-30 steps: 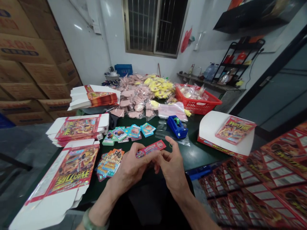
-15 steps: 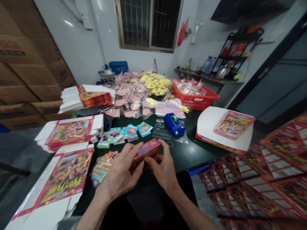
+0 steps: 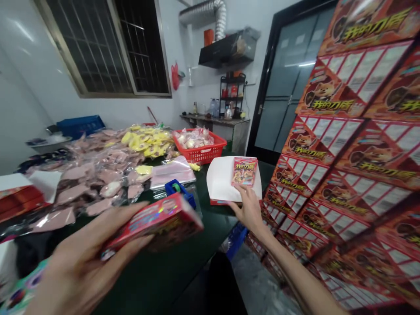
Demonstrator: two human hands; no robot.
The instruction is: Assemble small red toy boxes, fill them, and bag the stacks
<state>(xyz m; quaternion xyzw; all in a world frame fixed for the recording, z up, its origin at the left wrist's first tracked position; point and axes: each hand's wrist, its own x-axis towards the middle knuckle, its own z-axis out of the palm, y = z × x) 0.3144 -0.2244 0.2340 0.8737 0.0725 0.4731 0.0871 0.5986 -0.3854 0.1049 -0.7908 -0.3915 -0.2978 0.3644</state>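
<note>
My left hand (image 3: 88, 253) is closed around a small red printed box (image 3: 164, 218), raised over the table and tilted, its near end blurred. Out to the right, my right hand (image 3: 247, 208) has thumb and fingers apart. It is over the front edge of a larger white-lined display box (image 3: 221, 175) whose flap stands out flat. A second red printed box (image 3: 244, 171) lies on that white surface. My right fingertips are at its lower edge; whether they touch it I cannot tell.
A blue tape dispenser (image 3: 180, 192) stands behind the held box. Bagged pink pieces (image 3: 78, 177), bagged yellow pieces (image 3: 147, 140) and a red basket (image 3: 203, 153) of bags cover the table's back. Stacked red cartons (image 3: 328, 153) rise at the right. Cards (image 3: 22, 288) lie at lower left.
My view has turned right. My right hand has let go of the small red box and reached right to the display box. My left hand alone now holds the small box.
</note>
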